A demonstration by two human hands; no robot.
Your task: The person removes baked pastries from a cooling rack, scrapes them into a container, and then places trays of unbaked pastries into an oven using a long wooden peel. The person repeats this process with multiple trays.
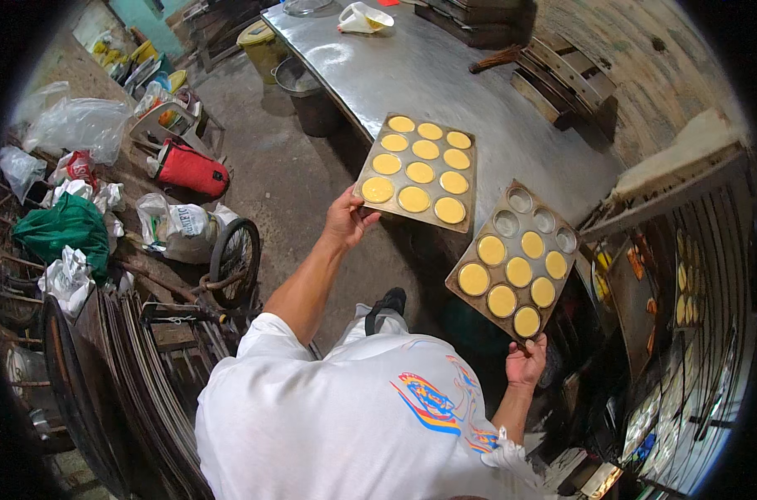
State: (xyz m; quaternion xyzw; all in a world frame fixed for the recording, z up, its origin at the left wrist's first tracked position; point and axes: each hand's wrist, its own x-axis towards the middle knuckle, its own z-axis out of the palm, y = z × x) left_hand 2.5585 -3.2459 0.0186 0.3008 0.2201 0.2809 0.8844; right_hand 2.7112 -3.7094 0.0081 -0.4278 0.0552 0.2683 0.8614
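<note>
My left hand (pixel 350 220) grips the near left corner of a metal muffin pan (pixel 403 177), its fingers beneath and its thumb at the rim. All the round cups of this pan hold yellow batter. With my right hand (pixel 526 361) I hold a second muffin pan (pixel 488 305) by its near corner. Several of its cups have yellow batter, while a few at the far end show bare metal. Both pans are over or beside the near end of a metal-topped table (pixel 410 75); whether they touch it I cannot tell.
A white jug (pixel 365 19), dark stacked trays (pixel 472 22) and a brush (pixel 496 59) are on the table. A dark bucket (pixel 310 100) stands beside it. To the left are a red bag (pixel 191 170), a wheel (pixel 235 262) and upright trays (pixel 122 375). A rack (pixel 691 281) is at right.
</note>
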